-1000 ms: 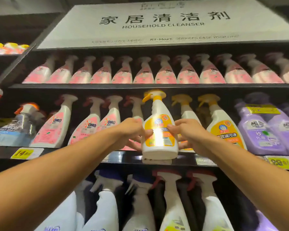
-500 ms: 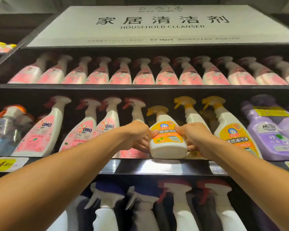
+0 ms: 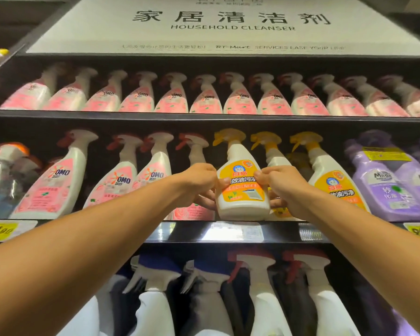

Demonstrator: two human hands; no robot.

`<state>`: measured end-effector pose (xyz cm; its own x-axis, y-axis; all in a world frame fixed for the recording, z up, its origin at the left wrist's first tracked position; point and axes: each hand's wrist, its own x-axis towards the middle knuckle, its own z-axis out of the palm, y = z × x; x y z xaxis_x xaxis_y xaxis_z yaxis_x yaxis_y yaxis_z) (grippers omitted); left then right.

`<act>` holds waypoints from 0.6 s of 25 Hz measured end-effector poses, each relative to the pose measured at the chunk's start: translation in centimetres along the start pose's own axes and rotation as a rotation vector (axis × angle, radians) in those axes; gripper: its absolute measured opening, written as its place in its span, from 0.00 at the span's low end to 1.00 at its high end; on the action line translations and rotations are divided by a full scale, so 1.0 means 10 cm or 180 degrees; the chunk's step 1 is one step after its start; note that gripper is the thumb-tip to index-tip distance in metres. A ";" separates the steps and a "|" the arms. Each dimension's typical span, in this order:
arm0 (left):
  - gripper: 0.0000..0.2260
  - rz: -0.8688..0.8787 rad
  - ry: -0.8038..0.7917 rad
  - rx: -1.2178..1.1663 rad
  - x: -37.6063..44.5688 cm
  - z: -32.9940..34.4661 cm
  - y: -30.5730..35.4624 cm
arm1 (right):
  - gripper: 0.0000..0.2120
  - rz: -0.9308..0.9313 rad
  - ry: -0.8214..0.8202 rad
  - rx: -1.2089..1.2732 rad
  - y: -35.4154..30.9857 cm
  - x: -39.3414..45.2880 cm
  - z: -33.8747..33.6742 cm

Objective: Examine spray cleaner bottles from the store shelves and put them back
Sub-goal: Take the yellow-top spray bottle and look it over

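Note:
A white spray bottle with an orange label and a yellow trigger stands upright on the middle shelf, its base on the shelf board. My left hand grips its left side, thumb on the label. My right hand grips its right side in the same way. Two more yellow-trigger bottles stand just to its right in the same row.
Pink-label OMO spray bottles fill the middle shelf's left part and the whole top shelf. Purple bottles stand at the right. Yellow price tags sit on the shelf edge. White sprayers fill the lower shelf.
Both hands moved the orange-label bottle back from the shelf's front edge into its row and set it upright on the board. The camera tilted upward.

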<state>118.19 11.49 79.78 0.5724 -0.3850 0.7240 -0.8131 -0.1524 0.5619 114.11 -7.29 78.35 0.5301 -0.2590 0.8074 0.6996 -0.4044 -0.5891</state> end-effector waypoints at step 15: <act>0.08 0.0405 0.0262 0.0010 0.03 0.08 -0.32 | 0.11 -0.0586 0.0428 -0.1052 0.20 0.03 0.09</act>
<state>120.85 11.13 77.87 0.4715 -0.3254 0.8196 -0.8798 -0.1099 0.4625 116.11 -7.38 77.36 0.3275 -0.2596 0.9085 0.5736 -0.7095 -0.4094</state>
